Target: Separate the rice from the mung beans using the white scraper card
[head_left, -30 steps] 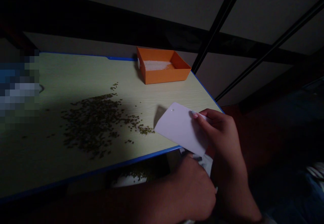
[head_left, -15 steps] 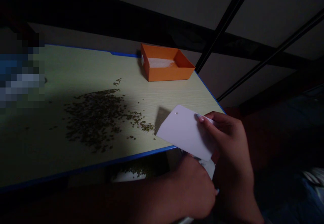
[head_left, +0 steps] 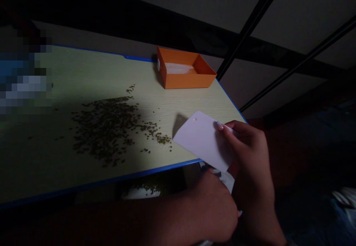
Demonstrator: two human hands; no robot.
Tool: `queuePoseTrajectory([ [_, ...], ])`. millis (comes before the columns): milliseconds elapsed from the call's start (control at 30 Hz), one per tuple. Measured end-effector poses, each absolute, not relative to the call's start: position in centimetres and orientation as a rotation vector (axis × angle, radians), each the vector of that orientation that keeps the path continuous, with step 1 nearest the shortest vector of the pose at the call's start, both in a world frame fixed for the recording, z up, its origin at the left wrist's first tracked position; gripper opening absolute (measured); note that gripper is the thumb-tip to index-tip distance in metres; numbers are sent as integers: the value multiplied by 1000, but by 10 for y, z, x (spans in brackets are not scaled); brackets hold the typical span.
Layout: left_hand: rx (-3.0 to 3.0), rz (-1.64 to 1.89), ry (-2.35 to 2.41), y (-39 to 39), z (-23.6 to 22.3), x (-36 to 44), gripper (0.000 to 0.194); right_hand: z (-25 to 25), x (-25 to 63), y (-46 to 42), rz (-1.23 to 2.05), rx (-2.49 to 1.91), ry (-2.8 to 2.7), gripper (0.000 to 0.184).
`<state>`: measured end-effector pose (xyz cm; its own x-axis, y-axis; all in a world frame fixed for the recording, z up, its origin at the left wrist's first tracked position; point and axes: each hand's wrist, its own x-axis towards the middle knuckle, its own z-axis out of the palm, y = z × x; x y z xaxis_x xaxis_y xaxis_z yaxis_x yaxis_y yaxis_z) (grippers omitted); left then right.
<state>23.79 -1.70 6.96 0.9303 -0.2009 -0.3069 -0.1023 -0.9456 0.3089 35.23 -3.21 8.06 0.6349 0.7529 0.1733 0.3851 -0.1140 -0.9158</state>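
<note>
My right hand [head_left: 247, 146] pinches a white plastic scraper [head_left: 204, 138] with a small hole near one corner, its thumb on top. The scraper is tilted over the table's front right edge, its far left corner close to a few green beans. My left hand [head_left: 218, 205] is lower, in front of the table edge and beneath the scraper, with the fingers curled and mostly hidden. A whitish object [head_left: 228, 181] shows beside it, only partly visible. A spread of small green beans [head_left: 107, 129] lies on the pale tabletop [head_left: 155, 157], with a thinner trail reaching toward the scraper.
An orange open box [head_left: 189, 81] holding white grains stands at the back right of the table. Below the front edge, more beans [head_left: 155, 184] lie by a white surface. Dark panelled doors [head_left: 300, 23] rise behind. A pixelated patch covers the left side.
The scraper and my right hand have shifted slightly up, away from my left hand. The view has moved a little. The beans and the orange box lie as before.
</note>
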Motion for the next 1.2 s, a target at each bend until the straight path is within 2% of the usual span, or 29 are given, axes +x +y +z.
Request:
queuePoseTrajectory([
  [1200,2708,-590,-307,-17,65,239,28,86,341,-30,548,-1709,-1036,23],
])
